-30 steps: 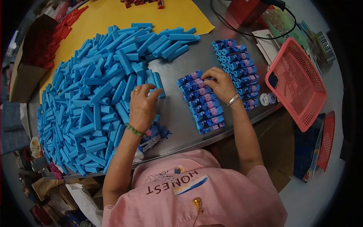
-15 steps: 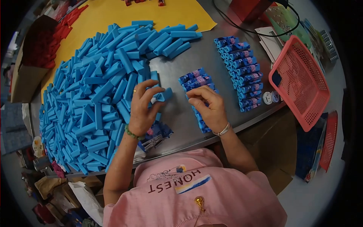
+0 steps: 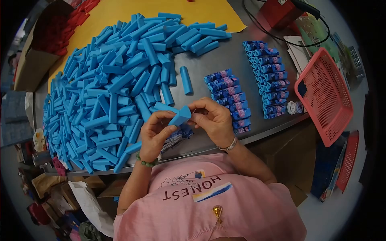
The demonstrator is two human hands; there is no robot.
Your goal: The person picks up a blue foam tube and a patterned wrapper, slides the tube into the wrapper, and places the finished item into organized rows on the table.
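Observation:
My left hand is closed round a blue three-sided tube, tilted with its open end up and to the right. At that end, the bent thumb and fingers of my right hand press against the tube's rim; anything small between them is hidden. Beneath my hands, partly covered, lies a pile of printed dark-blue wrappers. Left of my hands spreads a big heap of plain blue tubes, and a single tube lies apart above them. A row of wrapped tubes lies just beyond my right hand.
A longer stacked row of wrapped tubes lies farther right, by two small round tins. A pink perforated basket leans at the table's right edge. Yellow sheeting, a red box with a cable and a carton of red pieces stand around.
Both hands have come together lower over the table, and the right one has moved from the wrapped row to the tube in my left hand. The view has shifted slightly.

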